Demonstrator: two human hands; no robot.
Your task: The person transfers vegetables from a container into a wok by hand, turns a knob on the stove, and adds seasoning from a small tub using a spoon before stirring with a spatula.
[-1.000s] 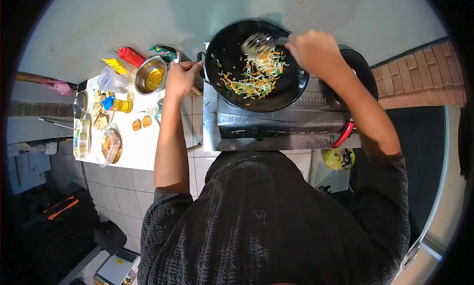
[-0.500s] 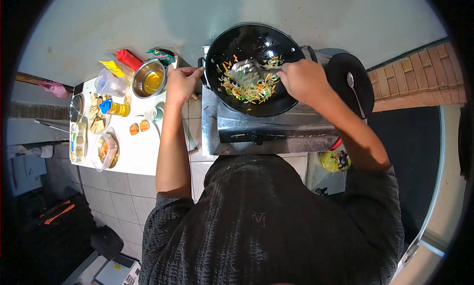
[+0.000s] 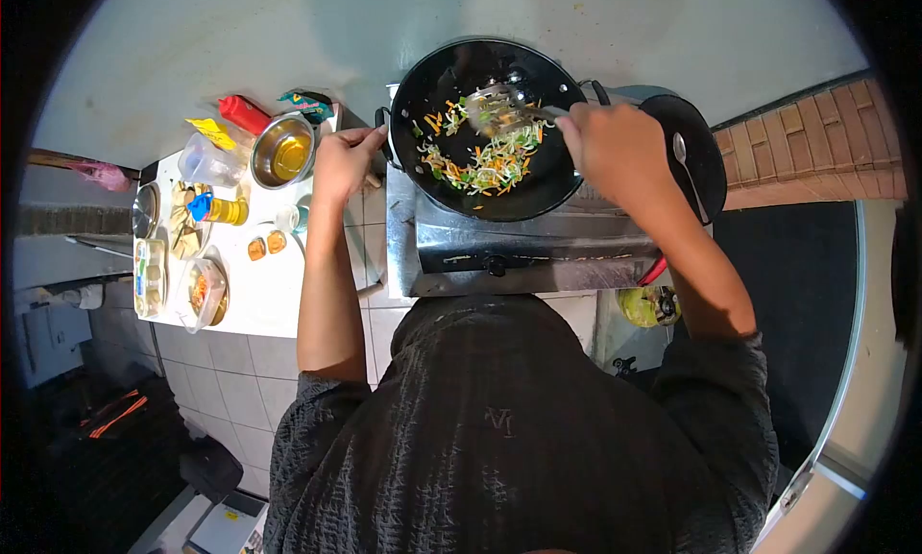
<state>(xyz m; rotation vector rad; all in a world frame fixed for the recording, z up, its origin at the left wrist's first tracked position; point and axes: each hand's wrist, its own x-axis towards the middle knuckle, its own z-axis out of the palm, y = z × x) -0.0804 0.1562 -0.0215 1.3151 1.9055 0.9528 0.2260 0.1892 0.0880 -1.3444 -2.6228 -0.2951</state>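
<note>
A black wok (image 3: 461, 62) stands on the steel stove (image 3: 567, 242), with shredded vegetables (image 3: 499, 165) in orange, white and green spread over its bottom. My right hand (image 3: 615, 146) is closed around the handle of a metal spatula (image 3: 495, 112), whose blurred head is over the vegetables in the wok. At the wok's left side my left hand (image 3: 348, 160) pinches the loop handle with thumb and fingers. The wok's right handle (image 3: 595, 91) sticks out behind my right hand.
On the white table (image 3: 264, 304) at left are a steel bowl of yellow liquid (image 3: 291, 156), a red bottle (image 3: 244, 114), a blue-capped yellow bottle (image 3: 228, 211) and a plastic container (image 3: 200, 290). A spoon (image 3: 690, 178) lies on a black round lid or pan (image 3: 663, 117) at right.
My right hand has moved slightly right, and the spatula head has shifted right and up in the wok. Vegetables lie differently. My left hand stays at the handle.
</note>
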